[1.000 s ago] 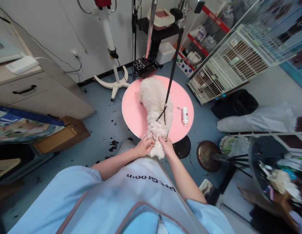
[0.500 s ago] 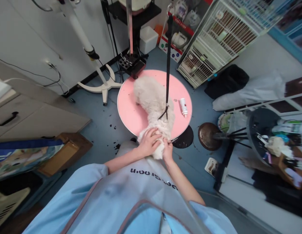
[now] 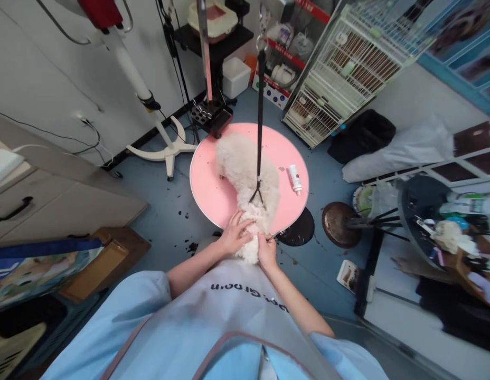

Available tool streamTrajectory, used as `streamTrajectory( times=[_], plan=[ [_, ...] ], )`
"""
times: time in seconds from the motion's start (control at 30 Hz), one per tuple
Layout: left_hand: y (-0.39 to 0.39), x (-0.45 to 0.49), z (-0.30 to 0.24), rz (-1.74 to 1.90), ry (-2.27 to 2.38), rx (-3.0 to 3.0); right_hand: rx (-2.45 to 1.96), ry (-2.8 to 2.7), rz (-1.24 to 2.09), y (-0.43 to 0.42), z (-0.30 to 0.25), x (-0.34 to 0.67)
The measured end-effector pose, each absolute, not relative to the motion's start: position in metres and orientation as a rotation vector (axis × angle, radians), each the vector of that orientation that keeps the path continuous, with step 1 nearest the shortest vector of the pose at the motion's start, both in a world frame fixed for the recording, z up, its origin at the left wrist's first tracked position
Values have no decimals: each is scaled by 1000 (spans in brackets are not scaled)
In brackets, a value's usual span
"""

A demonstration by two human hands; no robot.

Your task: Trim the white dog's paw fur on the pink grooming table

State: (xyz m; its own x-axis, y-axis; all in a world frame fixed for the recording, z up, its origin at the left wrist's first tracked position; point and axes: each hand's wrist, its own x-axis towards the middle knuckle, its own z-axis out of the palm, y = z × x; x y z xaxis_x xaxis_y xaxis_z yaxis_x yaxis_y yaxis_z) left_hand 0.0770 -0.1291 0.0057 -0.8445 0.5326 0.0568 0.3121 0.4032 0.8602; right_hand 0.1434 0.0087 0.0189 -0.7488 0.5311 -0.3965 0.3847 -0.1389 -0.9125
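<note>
A white curly-coated dog [image 3: 245, 163] is on a round pink grooming table [image 3: 213, 198], its head toward me at the near edge. The black grooming loop [image 3: 260, 116] hangs from above and meets its neck. My left hand [image 3: 234, 235] lies over the left side of the dog's head, fingers bent into the fur. Against the other side of the head, my right hand [image 3: 267, 251] is closed; a slender metal tool [image 3: 272, 238] pokes out beside its fingers. The tool's working end is hidden. A small white bottle [image 3: 294, 179] lies on the table's right.
A black tool holder with scissors [image 3: 209, 113] adjoins the table's far left edge. A white stand [image 3: 169, 153] is on the floor at left, wire cages [image 3: 340, 74] at back right. To the right are a round stool base [image 3: 342, 224] and a cluttered dark tray [image 3: 423, 200].
The camera view has shifted slightly, so the table and dog sit a little lower. Both hands stay on the dog's head, with the right hand slightly nearer the left.
</note>
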Motion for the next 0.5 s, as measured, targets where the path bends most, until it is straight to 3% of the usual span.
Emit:
streamTrajectory(
  times=[0.2,0.5],
  plan=[
    [-116,89,-48,1579,2127,549,-1260,-1792,2119,20,2,135],
    [-122,75,-35,1341,2261,776,-1336,-1743,2148,34,-2,130]
  ],
)
